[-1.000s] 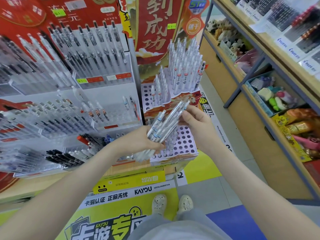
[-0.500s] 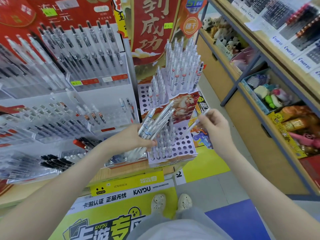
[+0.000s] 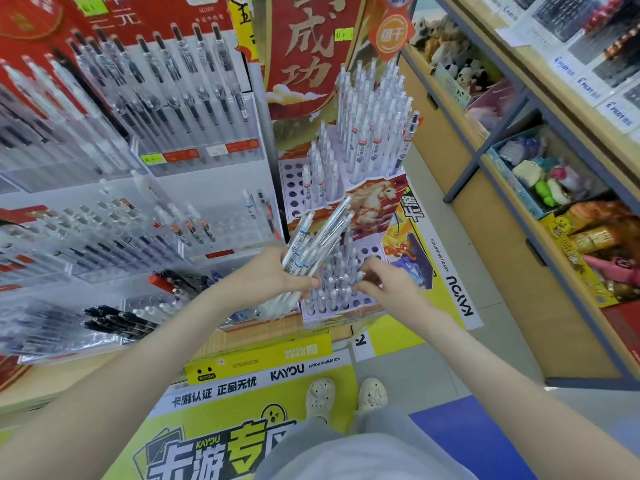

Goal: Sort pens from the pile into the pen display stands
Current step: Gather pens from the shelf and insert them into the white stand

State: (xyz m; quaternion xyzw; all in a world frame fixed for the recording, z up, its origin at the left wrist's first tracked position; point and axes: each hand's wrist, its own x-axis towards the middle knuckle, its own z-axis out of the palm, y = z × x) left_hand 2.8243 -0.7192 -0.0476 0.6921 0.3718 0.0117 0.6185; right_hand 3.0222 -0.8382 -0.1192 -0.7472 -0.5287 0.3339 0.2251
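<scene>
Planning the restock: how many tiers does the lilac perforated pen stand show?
3: top tier packed with white pens, middle tier half filled, bottom tier at the right hand. More may be hidden.

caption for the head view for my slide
Left hand grips a pen bundle; right hand pinches a pen in the stand's lowest tier.

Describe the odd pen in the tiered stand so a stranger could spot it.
Find the tiered stand under the red banner. On its top tier, at the right edge, stands one pen. Its barrel looks dark, while its neighbours are white.
</scene>
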